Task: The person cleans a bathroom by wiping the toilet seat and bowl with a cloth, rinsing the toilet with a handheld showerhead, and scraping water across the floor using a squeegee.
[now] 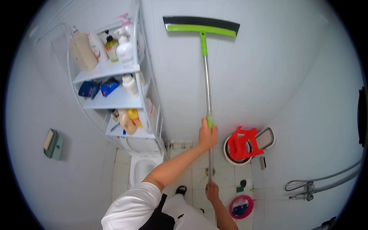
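A squeegee (207, 80) with a green and black head and a long metal pole stands against the pale wall, its blade high up. My left hand (207, 136) is wrapped round the pole just below the green collar at mid-length. Lower down, near the pole's bottom end, my right hand (212, 191) is closed round it. The blade's black strip faces up, and its green bar lies beneath.
A white shelf rack (115, 101) with several bottles stands over a toilet (143, 168) on the left. At right are a red stool (244, 143), a pink basin (251, 211) with cloth, and a shower fixture (309, 191). A green holder (55, 145) hangs at far left.
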`<control>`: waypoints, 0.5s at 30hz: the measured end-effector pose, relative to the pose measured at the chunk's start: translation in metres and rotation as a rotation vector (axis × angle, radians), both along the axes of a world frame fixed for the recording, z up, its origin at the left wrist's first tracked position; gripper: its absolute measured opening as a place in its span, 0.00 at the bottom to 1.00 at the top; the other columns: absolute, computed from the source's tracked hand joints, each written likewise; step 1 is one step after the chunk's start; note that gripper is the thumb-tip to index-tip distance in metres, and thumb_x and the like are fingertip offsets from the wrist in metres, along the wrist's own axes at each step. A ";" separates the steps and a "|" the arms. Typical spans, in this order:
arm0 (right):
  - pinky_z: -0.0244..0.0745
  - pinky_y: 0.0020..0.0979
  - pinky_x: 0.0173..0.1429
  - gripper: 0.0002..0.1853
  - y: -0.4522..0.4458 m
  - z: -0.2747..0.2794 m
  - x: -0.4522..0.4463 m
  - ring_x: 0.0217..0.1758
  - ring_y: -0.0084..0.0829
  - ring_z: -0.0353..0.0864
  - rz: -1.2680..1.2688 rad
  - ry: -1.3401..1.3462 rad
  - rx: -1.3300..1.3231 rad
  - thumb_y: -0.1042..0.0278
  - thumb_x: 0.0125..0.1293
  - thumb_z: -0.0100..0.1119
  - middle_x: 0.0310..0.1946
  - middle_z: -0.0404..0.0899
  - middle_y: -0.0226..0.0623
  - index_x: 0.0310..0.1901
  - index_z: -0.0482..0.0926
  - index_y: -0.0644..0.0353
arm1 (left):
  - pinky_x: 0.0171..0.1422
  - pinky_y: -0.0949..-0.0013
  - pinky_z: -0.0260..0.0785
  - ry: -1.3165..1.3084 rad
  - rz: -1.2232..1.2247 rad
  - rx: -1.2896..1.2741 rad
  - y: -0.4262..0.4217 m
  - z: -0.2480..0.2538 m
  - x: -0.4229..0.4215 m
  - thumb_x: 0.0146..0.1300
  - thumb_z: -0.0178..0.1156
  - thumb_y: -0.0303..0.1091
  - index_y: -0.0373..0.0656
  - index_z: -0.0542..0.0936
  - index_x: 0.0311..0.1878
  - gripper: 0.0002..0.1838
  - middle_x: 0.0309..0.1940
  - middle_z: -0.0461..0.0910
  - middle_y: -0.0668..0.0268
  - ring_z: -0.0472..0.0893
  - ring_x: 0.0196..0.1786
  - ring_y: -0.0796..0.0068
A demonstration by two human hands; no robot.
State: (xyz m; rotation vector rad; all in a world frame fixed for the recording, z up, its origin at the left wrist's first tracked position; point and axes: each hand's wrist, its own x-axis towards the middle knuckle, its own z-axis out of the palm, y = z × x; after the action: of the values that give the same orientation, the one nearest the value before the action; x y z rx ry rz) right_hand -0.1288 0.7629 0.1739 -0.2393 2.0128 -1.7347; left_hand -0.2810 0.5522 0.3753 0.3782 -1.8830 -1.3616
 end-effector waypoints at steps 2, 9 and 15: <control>0.61 0.24 0.22 0.22 0.010 -0.024 0.004 0.19 0.19 0.64 0.013 -0.006 0.038 0.52 0.73 0.43 0.17 0.64 0.25 0.23 0.66 0.57 | 0.31 0.51 0.67 -0.127 0.008 0.035 0.000 -0.018 0.002 0.61 0.52 0.29 0.36 0.60 0.53 0.19 0.25 0.75 0.51 0.77 0.28 0.47; 0.65 0.33 0.30 0.26 0.086 -0.102 0.097 0.23 0.28 0.68 0.045 -0.127 0.400 0.50 0.73 0.42 0.17 0.68 0.36 0.24 0.69 0.64 | 0.34 0.51 0.69 -0.588 0.093 0.180 0.058 -0.253 0.060 0.61 0.52 0.29 0.35 0.61 0.51 0.18 0.28 0.76 0.46 0.78 0.30 0.46; 0.69 0.41 0.34 0.27 0.118 -0.190 0.109 0.26 0.44 0.75 0.057 -0.214 0.710 0.48 0.72 0.44 0.21 0.76 0.49 0.28 0.76 0.66 | 0.37 0.52 0.69 -0.717 0.115 0.169 0.083 -0.431 0.066 0.61 0.53 0.30 0.33 0.62 0.47 0.16 0.28 0.76 0.44 0.78 0.32 0.45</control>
State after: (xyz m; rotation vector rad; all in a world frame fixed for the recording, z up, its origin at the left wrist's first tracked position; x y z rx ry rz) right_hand -0.0194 0.8811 -0.0166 0.1196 2.2756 -0.8756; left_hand -0.2146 0.6349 -0.0553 1.1663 -2.2541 -1.4200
